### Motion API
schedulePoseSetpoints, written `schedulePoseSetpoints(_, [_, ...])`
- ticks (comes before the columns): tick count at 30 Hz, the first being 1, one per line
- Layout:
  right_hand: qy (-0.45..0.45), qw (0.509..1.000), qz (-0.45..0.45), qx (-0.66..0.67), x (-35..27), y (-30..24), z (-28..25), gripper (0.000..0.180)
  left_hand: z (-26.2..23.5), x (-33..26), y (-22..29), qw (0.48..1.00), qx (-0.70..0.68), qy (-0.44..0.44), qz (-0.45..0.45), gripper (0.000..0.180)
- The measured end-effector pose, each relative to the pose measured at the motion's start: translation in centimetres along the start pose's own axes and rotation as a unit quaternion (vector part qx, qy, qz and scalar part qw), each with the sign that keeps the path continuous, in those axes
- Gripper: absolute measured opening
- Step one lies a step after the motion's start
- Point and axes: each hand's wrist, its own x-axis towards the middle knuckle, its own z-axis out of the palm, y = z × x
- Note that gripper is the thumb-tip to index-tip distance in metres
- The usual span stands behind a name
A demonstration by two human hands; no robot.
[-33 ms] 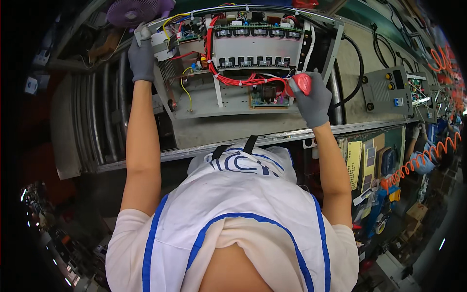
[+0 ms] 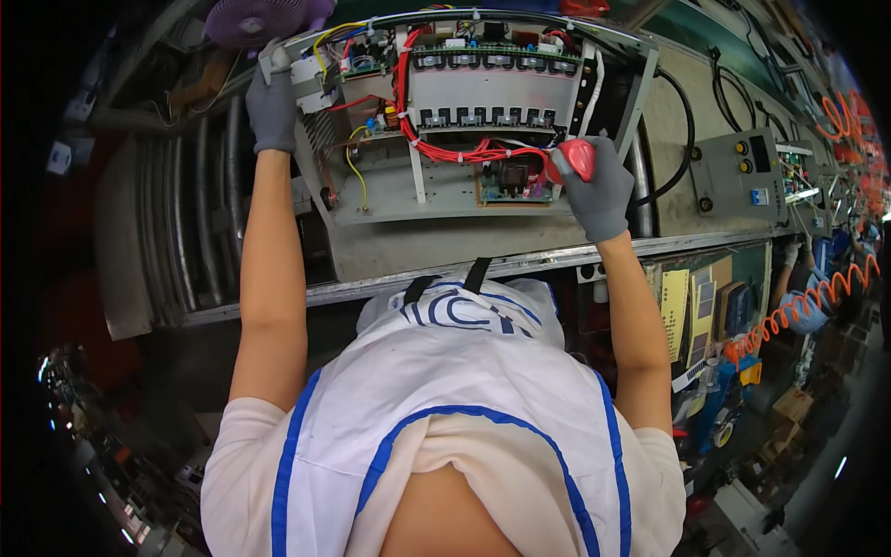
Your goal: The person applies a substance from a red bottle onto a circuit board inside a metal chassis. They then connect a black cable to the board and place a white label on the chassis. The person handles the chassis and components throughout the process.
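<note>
An open grey metal equipment case (image 2: 390, 215) lies in front of me on the bench, with its inside showing. Circuit boards (image 2: 487, 58), rows of black components and a thick bundle of red wires (image 2: 455, 151) fill it. My left hand (image 2: 272, 107), in a grey glove, is closed on the upper left corner of the case. At the lower right of the case, my gloved right hand (image 2: 599, 190) is wrapped round a smooth, rounded red object (image 2: 577, 160). That object lies against the end of the red wires; the fingers hide part of it, and its kind is unclear.
Metal rollers (image 2: 206, 204) run at the left of the case. A purple fan (image 2: 255, 20) stands beyond it. On the right are a grey control panel (image 2: 740, 172), a black cable (image 2: 689, 139) and an orange coiled hose (image 2: 789, 311). Another person (image 2: 807, 302) works farther right.
</note>
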Motion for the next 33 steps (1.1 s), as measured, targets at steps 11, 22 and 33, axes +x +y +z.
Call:
schedulePoseSetpoints(11, [0.214, 0.917, 0.210, 0.261, -2.5, -3.8, -3.8, 0.028, -0.6, -0.2, 0.0, 0.999, 0.016, 0.030, 0.015, 0.041])
schedulePoseSetpoints(22, [-0.039, 0.992, -0.118, 0.029, -2.3, -8.6, 4.9, 0.036, -1.2, -0.5, 1.5, 0.996, 0.060, 0.045, 0.049, 0.047])
schedulePoseSetpoints(33, [-0.180, 0.922, -0.325, -0.106, -2.2, -9.4, 6.2, 0.047, -1.5, -0.7, 1.6, 0.992, 0.119, 0.046, -0.002, 0.049])
